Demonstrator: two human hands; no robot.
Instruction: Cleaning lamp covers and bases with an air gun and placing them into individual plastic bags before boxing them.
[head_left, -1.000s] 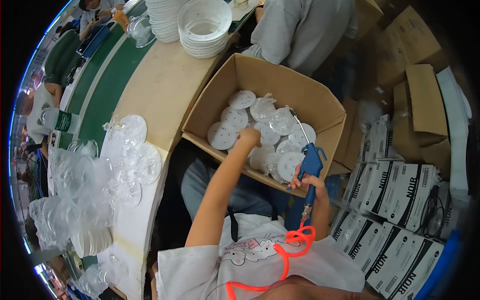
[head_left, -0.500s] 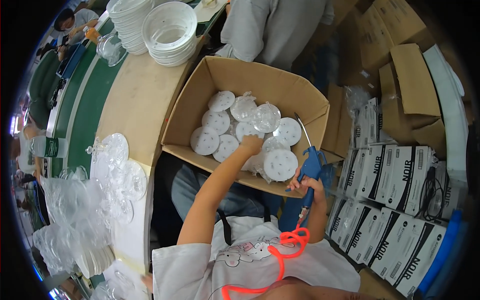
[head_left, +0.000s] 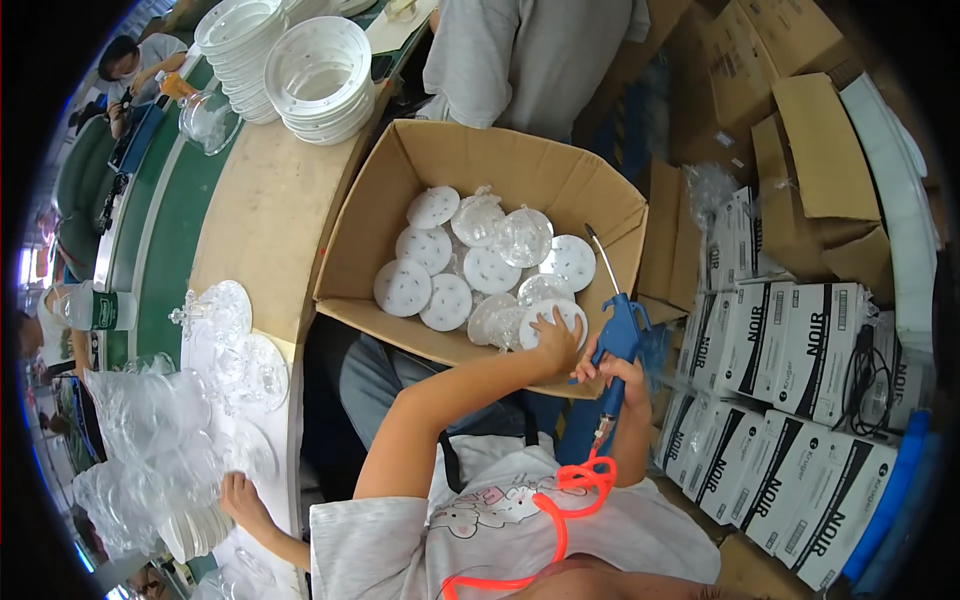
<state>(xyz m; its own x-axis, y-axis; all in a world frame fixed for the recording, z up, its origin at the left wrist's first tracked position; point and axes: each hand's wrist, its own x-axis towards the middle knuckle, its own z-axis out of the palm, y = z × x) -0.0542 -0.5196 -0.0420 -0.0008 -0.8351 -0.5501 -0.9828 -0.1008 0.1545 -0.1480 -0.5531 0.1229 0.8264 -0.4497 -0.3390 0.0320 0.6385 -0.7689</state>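
Note:
My left hand (head_left: pixel 557 340) reaches into an open cardboard box (head_left: pixel 350 268). Its fingers are spread over the face of a white round disc (head_left: pixel 566 316) at the near right of the pile. Several more white discs (head_left: pixel 403 288) with small dark marks lie around it, some of them wrapped in clear plastic (head_left: pixel 523 236). My right hand (head_left: pixel 612 372) is wrapped round a blue air blow gun (head_left: pixel 622 327) beside the box's right side. The gun's long thin nozzle points up over the box, and a red coiled hose (head_left: pixel 590 478) hangs from its handle.
A worktable (head_left: pixel 262 200) on the left bears stacked white rings (head_left: pixel 318 75), clear plastic parts (head_left: pixel 235 365) and bagged pieces (head_left: pixel 150 410). Another person's hand (head_left: pixel 245 505) rests near them. Someone in grey (head_left: pixel 510 60) stands beyond the box. Printed cartons (head_left: pixel 770 350) are stacked right.
My left hand has moved right and nearer, from the middle of the pile to the near-right disc. Another person's hand has come further in over the table. The blow gun stays in my right hand.

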